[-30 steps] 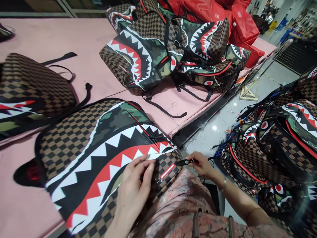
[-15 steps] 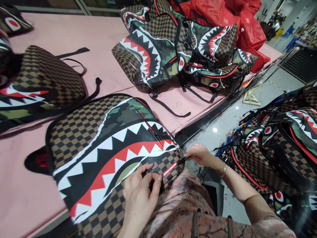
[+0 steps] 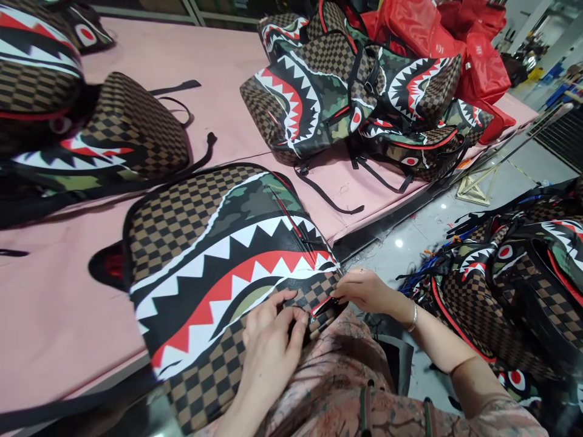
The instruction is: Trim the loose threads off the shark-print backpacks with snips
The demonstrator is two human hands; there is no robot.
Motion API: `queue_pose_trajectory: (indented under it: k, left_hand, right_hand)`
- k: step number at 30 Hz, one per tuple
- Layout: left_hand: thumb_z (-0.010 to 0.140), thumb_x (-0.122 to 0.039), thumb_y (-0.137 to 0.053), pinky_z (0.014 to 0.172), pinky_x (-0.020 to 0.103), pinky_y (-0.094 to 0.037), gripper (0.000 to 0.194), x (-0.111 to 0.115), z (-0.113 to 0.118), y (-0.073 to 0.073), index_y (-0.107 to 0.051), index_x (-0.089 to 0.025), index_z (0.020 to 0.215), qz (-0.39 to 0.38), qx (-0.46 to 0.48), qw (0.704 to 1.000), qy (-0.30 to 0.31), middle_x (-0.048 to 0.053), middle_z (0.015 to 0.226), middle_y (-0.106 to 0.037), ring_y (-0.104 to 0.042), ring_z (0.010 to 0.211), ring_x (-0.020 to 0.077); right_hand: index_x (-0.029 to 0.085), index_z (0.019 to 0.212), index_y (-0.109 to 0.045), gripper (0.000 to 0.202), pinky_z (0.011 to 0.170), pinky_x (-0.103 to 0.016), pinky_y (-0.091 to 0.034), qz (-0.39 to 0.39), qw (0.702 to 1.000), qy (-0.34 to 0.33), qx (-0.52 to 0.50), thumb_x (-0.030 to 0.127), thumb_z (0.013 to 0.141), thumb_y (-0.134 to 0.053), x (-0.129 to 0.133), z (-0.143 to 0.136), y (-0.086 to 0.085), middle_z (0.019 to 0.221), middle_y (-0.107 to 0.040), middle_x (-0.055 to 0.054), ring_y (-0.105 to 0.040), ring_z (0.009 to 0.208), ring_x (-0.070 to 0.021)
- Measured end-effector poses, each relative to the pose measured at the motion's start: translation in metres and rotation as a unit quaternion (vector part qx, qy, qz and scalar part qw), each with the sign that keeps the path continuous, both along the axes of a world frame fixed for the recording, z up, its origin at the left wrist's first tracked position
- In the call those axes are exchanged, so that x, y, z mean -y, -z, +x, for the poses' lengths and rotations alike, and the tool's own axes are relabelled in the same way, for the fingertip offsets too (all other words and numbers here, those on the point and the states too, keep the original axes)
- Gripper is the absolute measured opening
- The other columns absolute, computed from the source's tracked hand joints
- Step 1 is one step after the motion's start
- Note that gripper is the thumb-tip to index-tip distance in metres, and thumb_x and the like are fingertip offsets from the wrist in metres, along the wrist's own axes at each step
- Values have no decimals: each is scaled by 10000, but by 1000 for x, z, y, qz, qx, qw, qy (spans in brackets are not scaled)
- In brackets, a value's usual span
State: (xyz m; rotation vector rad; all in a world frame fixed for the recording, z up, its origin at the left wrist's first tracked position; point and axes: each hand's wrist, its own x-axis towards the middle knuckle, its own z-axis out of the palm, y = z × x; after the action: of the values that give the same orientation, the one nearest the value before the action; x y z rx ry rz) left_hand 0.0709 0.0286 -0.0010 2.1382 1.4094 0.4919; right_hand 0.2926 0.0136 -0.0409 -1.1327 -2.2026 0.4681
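Observation:
A backpack with brown-and-black checks, camouflage and a shark-mouth print lies in front of me, its near side against my clothing. My left hand rests on its lower checked part, with thumb and forefinger bent together, pinching at one end of a narrow red-edged opening or strip. At the strip's other end is my right hand, its fingers closed on a slim black piece at the bag's edge. Most of that piece is hidden, and its kind is unclear.
Shark-print backpacks are heaped at the back of the pink table, beside red bags. More backpacks sit at the left. Across a floor gap, another pile rises on the right.
The view has shifted, so the table and bags appear farther right. My right hand has come closer to my left along the strip. White lettering on the red label there no longer shows.

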Motion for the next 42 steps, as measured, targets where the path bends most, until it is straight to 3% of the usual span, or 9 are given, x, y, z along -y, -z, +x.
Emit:
queue_pose_trajectory:
  k: [5, 9, 15, 20, 24, 37, 42]
  left_hand:
    - [821, -349, -397, 875, 502, -351, 276, -1, -1, 0, -593, -213, 682, 10, -4, 1000, 8, 94, 1113, -552, -440, 1031, 302]
    - [821, -341, -380, 862, 502, -352, 295, -2, 0, -2, -588, -207, 660, -4, -14, 1000, 11, 102, 1120, -553, -437, 1020, 305]
    - [802, -339, -400, 832, 474, -363, 301, -10, 0, -4, -566, -214, 585, -41, 3, 999, 16, 68, 1048, -588, -454, 977, 283]
    - [769, -311, -427, 765, 426, -381, 280, -18, -2, 3, -553, -216, 537, -58, 18, 998, 30, 36, 989, -609, -490, 925, 255]
    - [751, -303, -457, 726, 412, -386, 265, -18, -3, 6, -559, -219, 522, -50, 7, 999, 21, 35, 978, -624, -507, 909, 261]
    - [795, -257, -401, 711, 431, -412, 271, 1, 3, 7, -548, -214, 571, 50, 21, 998, -18, 81, 1025, -615, -510, 951, 296]
    - [801, -266, -402, 790, 455, -411, 270, -4, -1, 9, -530, -215, 569, 57, 96, 994, -17, 79, 988, -623, -527, 923, 268]
  right_hand:
    - [232, 975, -607, 194, 751, -292, -412, 6, 998, 17, 53, 171, 876, -452, 6, -9, -9, 923, -641, -42, -557, 821, -164]
    - [222, 1005, -600, 202, 733, -293, -427, 6, 999, 50, 18, 181, 881, -447, 17, -10, -4, 921, -644, -53, -558, 796, -165]
    - [181, 981, -581, 164, 658, -287, -470, -18, 974, 205, -97, 220, 848, -492, 53, -16, 6, 803, -632, -63, -584, 752, -176]
    - [193, 991, -565, 184, 610, -275, -476, -48, 939, 327, -97, 212, 810, -540, 88, -53, 7, 805, -643, -54, -601, 700, -173]
    - [201, 998, -556, 192, 624, -293, -492, -36, 924, 373, -76, 232, 808, -551, 96, -84, 12, 840, -659, -67, -625, 747, -200]
    - [197, 935, -534, 145, 512, -278, -452, -45, 913, 405, -8, 259, 837, -447, 76, -116, 2, 725, -652, -63, -631, 621, -207]
    - [200, 949, -555, 149, 531, -257, -459, -30, 923, 383, -41, 250, 849, -456, 78, -113, 7, 738, -639, -48, -614, 617, -174]
